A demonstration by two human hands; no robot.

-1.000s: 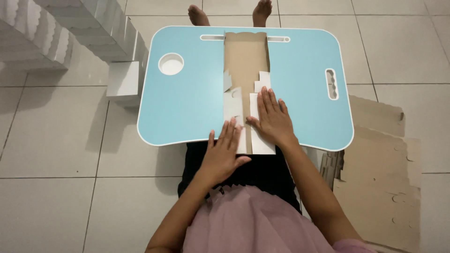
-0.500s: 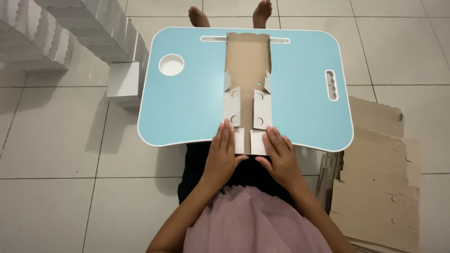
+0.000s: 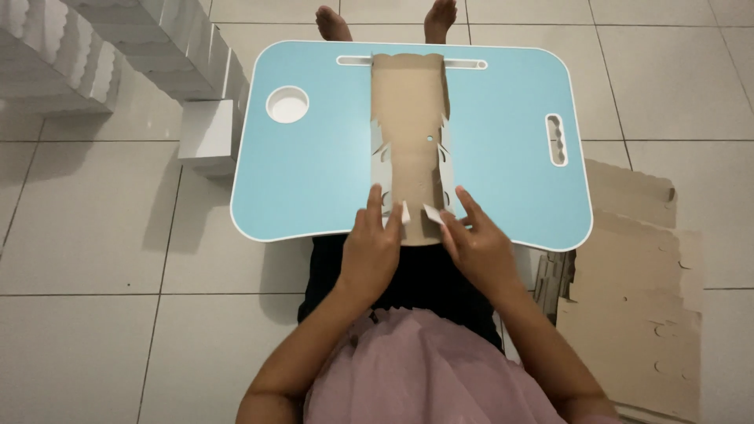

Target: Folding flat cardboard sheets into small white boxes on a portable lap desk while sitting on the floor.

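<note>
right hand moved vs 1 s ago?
Yes. The right hand has slid back toward the body, from mid cardboard blank to the near edge of the blue lap table.

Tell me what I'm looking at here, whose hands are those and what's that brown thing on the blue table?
This picture comes from a camera worn on a person's head, looking down, so you see what that person sees. The two hands belong to that person, who sits on a tiled floor with bare feet poking out past the table.

The light blue lap table has a round hole, a long slot at the far edge and a handle cut-out at one side. On it lies a flat piece of brown cardboard with white flaps along its sides.

The left hand and the right hand press on the near end of the cardboard, fingers at the small white flaps there. Neither hand wraps around anything.

White folded boxes are stacked at the far left, and more flat brown cardboard sheets lie on the floor at the right.
</note>
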